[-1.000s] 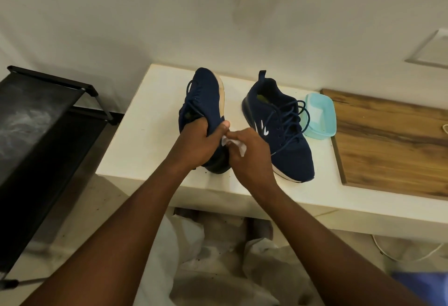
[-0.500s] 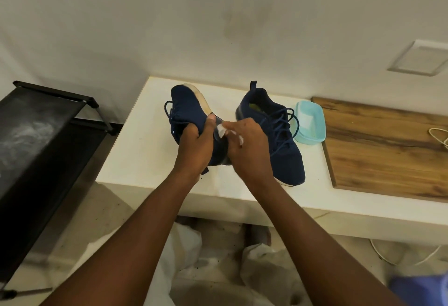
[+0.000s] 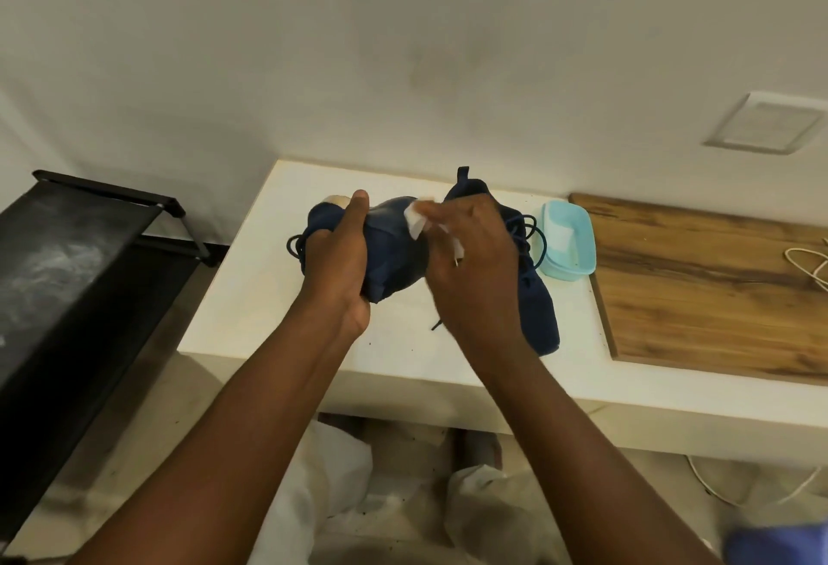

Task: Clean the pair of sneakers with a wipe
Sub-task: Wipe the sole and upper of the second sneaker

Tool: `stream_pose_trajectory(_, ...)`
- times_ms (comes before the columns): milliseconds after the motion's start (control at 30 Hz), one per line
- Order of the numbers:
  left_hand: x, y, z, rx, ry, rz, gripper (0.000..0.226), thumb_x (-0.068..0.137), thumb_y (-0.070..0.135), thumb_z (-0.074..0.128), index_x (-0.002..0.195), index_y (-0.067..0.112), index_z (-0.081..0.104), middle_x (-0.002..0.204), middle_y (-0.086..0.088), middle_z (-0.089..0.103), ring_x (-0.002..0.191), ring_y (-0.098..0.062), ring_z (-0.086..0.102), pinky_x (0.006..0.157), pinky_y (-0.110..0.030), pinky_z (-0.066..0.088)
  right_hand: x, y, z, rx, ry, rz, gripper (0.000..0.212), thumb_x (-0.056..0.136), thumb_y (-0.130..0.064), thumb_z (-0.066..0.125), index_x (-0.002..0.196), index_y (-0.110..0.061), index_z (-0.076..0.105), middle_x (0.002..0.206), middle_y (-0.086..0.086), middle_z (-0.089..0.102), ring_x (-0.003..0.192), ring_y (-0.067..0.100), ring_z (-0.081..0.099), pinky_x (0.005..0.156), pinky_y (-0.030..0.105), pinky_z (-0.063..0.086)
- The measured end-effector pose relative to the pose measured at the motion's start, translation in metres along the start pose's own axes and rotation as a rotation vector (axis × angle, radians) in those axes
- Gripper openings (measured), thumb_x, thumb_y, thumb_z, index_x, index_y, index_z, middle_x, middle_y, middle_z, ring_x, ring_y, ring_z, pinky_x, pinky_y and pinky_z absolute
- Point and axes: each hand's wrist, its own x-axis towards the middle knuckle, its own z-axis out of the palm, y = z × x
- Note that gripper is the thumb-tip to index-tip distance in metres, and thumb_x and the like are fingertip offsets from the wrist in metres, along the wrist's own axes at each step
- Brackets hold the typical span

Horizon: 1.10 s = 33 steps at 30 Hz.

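My left hand (image 3: 340, 264) grips a navy sneaker (image 3: 392, 251) and holds it above the white table (image 3: 251, 291), turned on its side with its laces dangling to the left. My right hand (image 3: 475, 268) holds a white wipe (image 3: 416, 224) against the upper side of that sneaker. The second navy sneaker (image 3: 540, 313) stands on the table behind my right hand, partly hidden by it, toe toward me.
A light-blue plastic tub (image 3: 568, 242) sits on the table right of the sneakers. A wooden board (image 3: 708, 291) with a white cable (image 3: 806, 264) lies further right. A black rack (image 3: 67, 277) stands at the left. White bags (image 3: 340, 475) lie under the table.
My left hand has lifted and rolled the sneaker further onto its side. My right hand with the wipe has moved up along it. The view has tilted upward.
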Motion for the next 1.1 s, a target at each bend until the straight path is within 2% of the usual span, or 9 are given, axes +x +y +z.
stream_pose_trajectory(133, -0.002, 0.007, -0.004, -0.078, -0.037, -0.027, 0.037, 0.096, 0.051, 0.066, 0.112, 0.018, 0.069, 0.107, -0.011, 0.078, 0.099, -0.032, 0.076, 0.090, -0.053, 0.061, -0.014, 0.004, -0.004, -0.061, -0.089, -0.166, 0.023, 0.085, -0.001, 0.069, 0.106, -0.010, 0.070, 0.099, 0.007, 0.064, 0.089, 0.017, 0.059, 0.077, 0.025, 0.053)
stream_pose_trajectory(267, -0.009, 0.010, -0.001, -0.105, -0.077, -0.048, 0.033, 0.099, 0.049, 0.064, 0.112, 0.019, 0.068, 0.107, -0.004, 0.078, 0.097, -0.024, 0.075, 0.076, -0.037, 0.062, 0.000, 0.009, -0.009, -0.074, 0.098, -0.062, 0.021, 0.084, 0.002, 0.069, 0.103, -0.006, 0.068, 0.096, 0.013, 0.067, 0.087, 0.009, 0.054, 0.084, -0.002, 0.036)
stream_pose_trajectory(333, -0.014, 0.013, 0.000, -0.100, -0.128, -0.050, 0.038, 0.098, 0.052, 0.063, 0.116, 0.019, 0.070, 0.108, -0.004, 0.078, 0.098, -0.024, 0.076, 0.075, -0.037, 0.063, 0.010, 0.004, -0.011, -0.072, 0.178, -0.036, 0.021, 0.084, 0.002, 0.069, 0.103, -0.005, 0.068, 0.096, 0.014, 0.068, 0.087, 0.007, 0.051, 0.083, -0.005, 0.032)
stream_pose_trajectory(433, -0.018, 0.018, 0.004, -0.120, -0.314, -0.053, 0.051, 0.095, 0.054, 0.065, 0.125, 0.014, 0.072, 0.120, -0.012, 0.076, 0.109, -0.030, 0.074, 0.094, -0.046, 0.060, 0.011, -0.005, -0.012, -0.089, 0.108, -0.172, 0.019, 0.088, 0.000, 0.063, 0.105, -0.007, 0.069, 0.100, 0.013, 0.065, 0.092, 0.020, 0.059, 0.082, 0.016, 0.045)
stream_pose_trajectory(500, -0.022, 0.021, 0.005, -0.163, -0.349, -0.039, 0.049, 0.090, 0.044, 0.075, 0.125, 0.009, 0.073, 0.119, -0.017, 0.075, 0.110, -0.033, 0.074, 0.092, -0.047, 0.060, 0.000, -0.009, -0.012, -0.100, 0.021, -0.291, 0.020, 0.089, -0.001, 0.060, 0.107, -0.006, 0.070, 0.102, 0.013, 0.063, 0.093, 0.024, 0.057, 0.079, 0.033, 0.050)
stream_pose_trajectory(567, -0.023, 0.023, 0.005, -0.194, -0.350, -0.035, 0.046, 0.089, 0.036, 0.078, 0.125, 0.008, 0.072, 0.119, -0.017, 0.075, 0.110, -0.033, 0.074, 0.091, -0.047, 0.060, -0.007, -0.003, -0.012, -0.113, 0.016, -0.316, 0.021, 0.089, -0.001, 0.061, 0.108, -0.006, 0.070, 0.102, 0.012, 0.062, 0.092, 0.023, 0.056, 0.076, 0.038, 0.051)
stream_pose_trajectory(733, -0.030, 0.031, 0.007, -0.270, -0.364, -0.049, 0.032, 0.095, 0.032, 0.074, 0.119, 0.012, 0.074, 0.113, -0.010, 0.079, 0.107, -0.028, 0.075, 0.099, -0.046, 0.058, 0.011, 0.003, -0.017, -0.021, 0.193, -0.169, 0.031, 0.088, 0.001, 0.064, 0.111, -0.020, 0.061, 0.101, 0.008, 0.061, 0.093, 0.011, 0.055, 0.078, 0.019, 0.048)
stream_pose_trajectory(900, -0.045, 0.034, 0.013, -0.308, -0.462, -0.114, 0.028, 0.102, 0.034, 0.062, 0.118, 0.014, 0.074, 0.107, -0.007, 0.079, 0.097, -0.022, 0.077, 0.091, -0.037, 0.062, 0.011, -0.019, -0.018, -0.012, 0.177, -0.201, 0.027, 0.090, 0.000, 0.061, 0.110, -0.017, 0.066, 0.113, 0.002, 0.059, 0.104, 0.017, 0.050, 0.079, 0.038, 0.050)
stream_pose_trajectory(1100, -0.043, 0.046, 0.008, -0.388, -0.370, -0.126, 0.027, 0.094, 0.034, 0.073, 0.113, 0.014, 0.073, 0.104, -0.009, 0.079, 0.094, -0.026, 0.077, 0.086, -0.041, 0.063, -0.006, 0.004, -0.022, -0.004, 0.121, -0.240, 0.024, 0.083, 0.006, 0.069, 0.105, -0.005, 0.070, 0.104, 0.012, 0.065, 0.099, 0.019, 0.056, 0.084, 0.023, 0.047)
